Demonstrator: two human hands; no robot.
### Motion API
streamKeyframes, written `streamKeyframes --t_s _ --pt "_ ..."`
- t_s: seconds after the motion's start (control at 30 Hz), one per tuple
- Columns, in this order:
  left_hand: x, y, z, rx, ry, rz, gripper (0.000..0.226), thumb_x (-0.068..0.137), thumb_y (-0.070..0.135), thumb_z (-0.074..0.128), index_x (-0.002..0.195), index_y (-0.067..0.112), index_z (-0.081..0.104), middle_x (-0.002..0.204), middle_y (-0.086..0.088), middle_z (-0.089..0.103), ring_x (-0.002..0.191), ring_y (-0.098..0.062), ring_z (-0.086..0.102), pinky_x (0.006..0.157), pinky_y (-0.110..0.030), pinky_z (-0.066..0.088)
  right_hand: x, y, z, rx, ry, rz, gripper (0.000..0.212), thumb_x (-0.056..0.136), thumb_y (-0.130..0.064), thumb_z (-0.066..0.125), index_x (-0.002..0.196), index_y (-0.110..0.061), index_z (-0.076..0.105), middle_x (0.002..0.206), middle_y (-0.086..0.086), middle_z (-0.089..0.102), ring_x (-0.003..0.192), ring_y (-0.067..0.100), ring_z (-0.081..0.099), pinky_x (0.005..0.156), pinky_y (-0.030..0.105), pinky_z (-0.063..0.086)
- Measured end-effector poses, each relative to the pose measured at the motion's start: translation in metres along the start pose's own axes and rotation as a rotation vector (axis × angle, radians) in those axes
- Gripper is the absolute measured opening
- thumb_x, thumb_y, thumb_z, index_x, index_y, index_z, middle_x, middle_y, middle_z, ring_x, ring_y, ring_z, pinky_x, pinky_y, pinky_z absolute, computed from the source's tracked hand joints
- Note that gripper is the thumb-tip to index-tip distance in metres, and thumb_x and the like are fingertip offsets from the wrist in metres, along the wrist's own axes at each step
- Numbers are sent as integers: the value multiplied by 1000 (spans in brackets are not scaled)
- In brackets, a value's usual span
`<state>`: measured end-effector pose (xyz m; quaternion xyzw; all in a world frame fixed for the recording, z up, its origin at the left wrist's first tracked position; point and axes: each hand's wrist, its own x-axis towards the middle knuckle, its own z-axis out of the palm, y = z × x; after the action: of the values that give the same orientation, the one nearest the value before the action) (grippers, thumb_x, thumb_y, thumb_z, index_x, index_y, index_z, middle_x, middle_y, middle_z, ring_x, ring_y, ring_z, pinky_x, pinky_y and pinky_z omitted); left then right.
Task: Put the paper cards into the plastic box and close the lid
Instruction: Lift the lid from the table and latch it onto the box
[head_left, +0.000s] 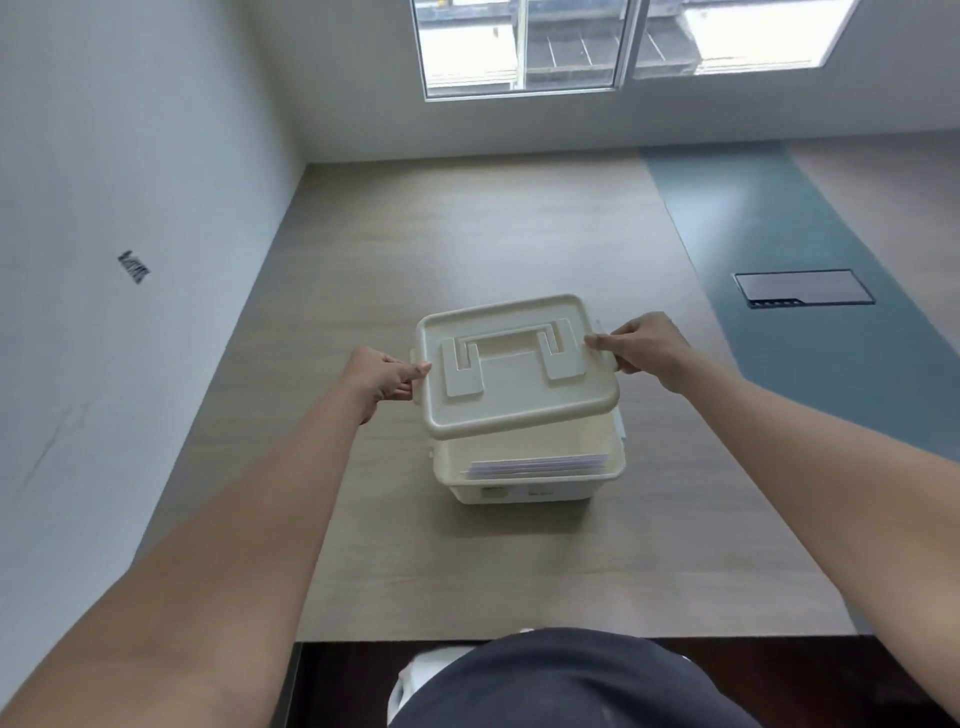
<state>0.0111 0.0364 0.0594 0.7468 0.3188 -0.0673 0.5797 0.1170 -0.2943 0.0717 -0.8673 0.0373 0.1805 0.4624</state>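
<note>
A cream plastic box (524, 486) stands in the middle of the wooden table. White paper cards (540, 465) lie stacked inside it, visible along the near edge. The cream lid (514, 384), with a flat carry handle on top, hovers tilted above the box's far part, its near edge raised off the rim. My left hand (382, 376) grips the lid's left edge. My right hand (641, 345) grips its right edge. The box's far half is hidden under the lid.
The wooden table (467, 234) runs to a white wall on the left and at the back, under a window. A blue strip with a dark cable hatch (802, 288) lies at the right. The table's near edge is close to my body.
</note>
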Motion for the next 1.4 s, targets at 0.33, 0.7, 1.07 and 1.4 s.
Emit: streamKeyframes --t_s 0.33,0.7,1.07,1.4 --pt "-17 -28 24 93 -43 -53 24 78 12 81 76 0 61 78 -16 63 63 -21 58 44 -17 53 -28 46 -3 -33 -110 102 35 75 -34 85 76 -5 66 73 13 68 62 21 66 67 34 54" --pt "-20 -51 30 -2 -19 -154 39 84 17 76 111 4 52 100 -13 62 82 -24 62 83 -43 58 -32 65 15 -44 -132 118 33 81 -33 80 79 -9 58 77 11 67 67 22 64 67 36 55" --pt "-22 -61 44 -179 -90 -219 35 94 24 64 122 5 58 111 -11 70 95 -23 66 101 -44 49 -37 71 26 393 -276 453 52 86 -38 72 124 -2 62 111 9 71 93 26 70 66 37 58" --pt "-35 -77 67 450 228 255 34 99 27 48 111 -1 63 101 -20 62 93 -37 60 76 -37 45 -49 85 68 -252 264 -103 36 100 -31 52 92 1 66 89 20 68 86 35 64 66 32 39"
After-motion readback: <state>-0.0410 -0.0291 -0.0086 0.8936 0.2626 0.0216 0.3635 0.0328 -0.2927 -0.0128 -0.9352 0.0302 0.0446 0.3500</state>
